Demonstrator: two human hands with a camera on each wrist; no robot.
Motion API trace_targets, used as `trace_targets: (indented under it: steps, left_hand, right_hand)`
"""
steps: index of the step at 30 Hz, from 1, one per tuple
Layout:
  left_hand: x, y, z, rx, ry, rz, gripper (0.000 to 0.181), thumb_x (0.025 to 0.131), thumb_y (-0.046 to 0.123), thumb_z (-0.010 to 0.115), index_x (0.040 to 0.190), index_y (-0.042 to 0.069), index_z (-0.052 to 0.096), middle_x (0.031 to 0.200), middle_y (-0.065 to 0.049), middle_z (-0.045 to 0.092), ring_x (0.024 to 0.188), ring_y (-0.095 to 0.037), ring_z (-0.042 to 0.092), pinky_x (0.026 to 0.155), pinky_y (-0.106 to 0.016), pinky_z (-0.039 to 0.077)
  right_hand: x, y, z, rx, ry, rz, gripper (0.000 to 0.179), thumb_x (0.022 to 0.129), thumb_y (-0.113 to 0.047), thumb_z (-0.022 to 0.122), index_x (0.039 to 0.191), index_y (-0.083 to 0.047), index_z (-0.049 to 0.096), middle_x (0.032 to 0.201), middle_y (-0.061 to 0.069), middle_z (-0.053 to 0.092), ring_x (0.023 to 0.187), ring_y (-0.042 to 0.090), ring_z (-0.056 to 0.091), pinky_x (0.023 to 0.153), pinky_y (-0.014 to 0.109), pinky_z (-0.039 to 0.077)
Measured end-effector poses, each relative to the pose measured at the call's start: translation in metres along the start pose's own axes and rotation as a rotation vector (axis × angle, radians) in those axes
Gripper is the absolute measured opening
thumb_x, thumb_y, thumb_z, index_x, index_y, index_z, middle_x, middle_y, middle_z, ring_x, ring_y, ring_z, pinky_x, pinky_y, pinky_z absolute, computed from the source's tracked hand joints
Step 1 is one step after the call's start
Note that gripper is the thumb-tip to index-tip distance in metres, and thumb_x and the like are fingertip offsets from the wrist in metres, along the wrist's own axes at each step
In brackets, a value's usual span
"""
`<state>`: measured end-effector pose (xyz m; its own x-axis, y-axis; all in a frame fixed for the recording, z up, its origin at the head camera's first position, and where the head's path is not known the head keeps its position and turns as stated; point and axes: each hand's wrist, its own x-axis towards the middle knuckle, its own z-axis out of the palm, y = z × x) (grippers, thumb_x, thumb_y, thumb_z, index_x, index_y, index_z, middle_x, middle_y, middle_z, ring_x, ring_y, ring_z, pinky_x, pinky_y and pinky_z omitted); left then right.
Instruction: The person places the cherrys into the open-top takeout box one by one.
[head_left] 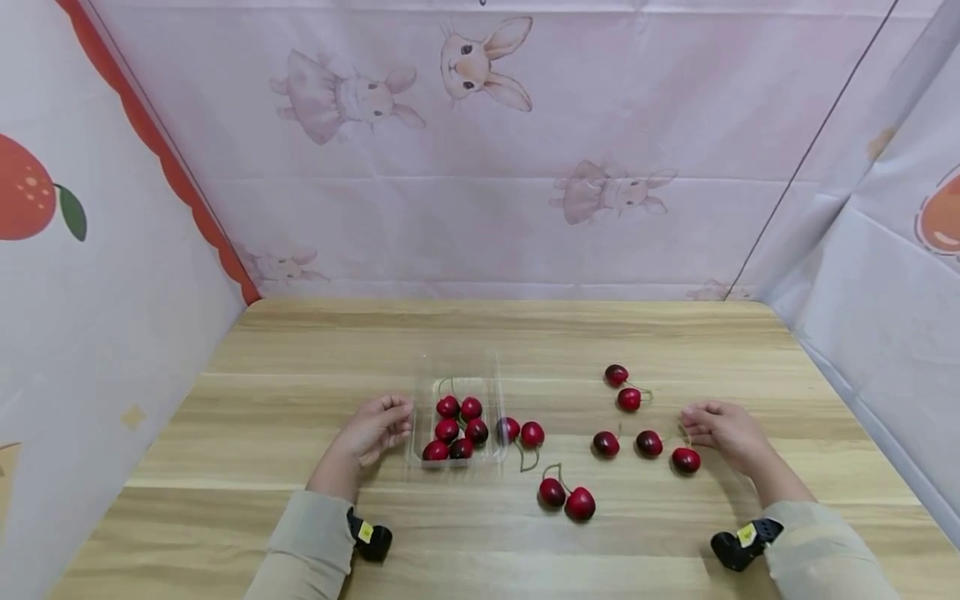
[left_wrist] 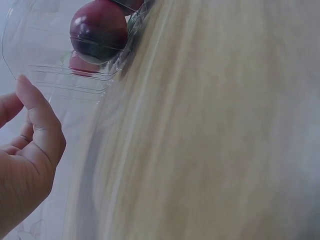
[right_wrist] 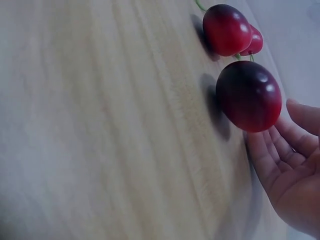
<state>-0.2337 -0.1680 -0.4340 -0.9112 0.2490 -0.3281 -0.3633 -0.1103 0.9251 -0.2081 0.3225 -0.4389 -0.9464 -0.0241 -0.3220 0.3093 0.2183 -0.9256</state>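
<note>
A clear plastic box (head_left: 493,387) stands on the table, with several dark red cherries (head_left: 447,431) inside. At its left side is my left hand (head_left: 375,429); in the left wrist view its thumb and index finger (left_wrist: 37,107) pinch the thin rim. My right hand (head_left: 723,429) is beside a cherry (head_left: 686,460) at the right, whose stem rises towards the fingertips. In the right wrist view the thumb stands apart from the fingers, which lie behind that large cherry (right_wrist: 249,96). Whether they touch its stem is hidden.
A cherry pair (head_left: 532,434) lies against the box's right side, another pair (head_left: 580,504) nearer the front. Two cherries (head_left: 629,400) lie farther back; a cherry (head_left: 606,444) and another (head_left: 648,443) sit mid-right. Patterned cloth (head_left: 480,233) hangs behind the wooden table (head_left: 300,350).
</note>
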Motion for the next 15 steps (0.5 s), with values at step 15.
trace_targets:
  steps: [15]
  left_hand:
    - [0.0004, 0.0002, 0.0008, -0.014, -0.004, -0.011, 0.009, 0.087, 0.006, 0.048, 0.095, 0.002, 0.046, 0.074, -0.002, 0.05, 0.064, -0.009, 0.05, 0.062, -0.02, 0.047]
  right_hand:
    - [0.0028, -0.0055, 0.0007, -0.039, -0.084, -0.014, 0.021, 0.087, -0.007, 0.049, 0.092, 0.012, 0.055, 0.076, 0.003, 0.06, 0.067, 0.012, 0.058, 0.063, 0.027, 0.05]
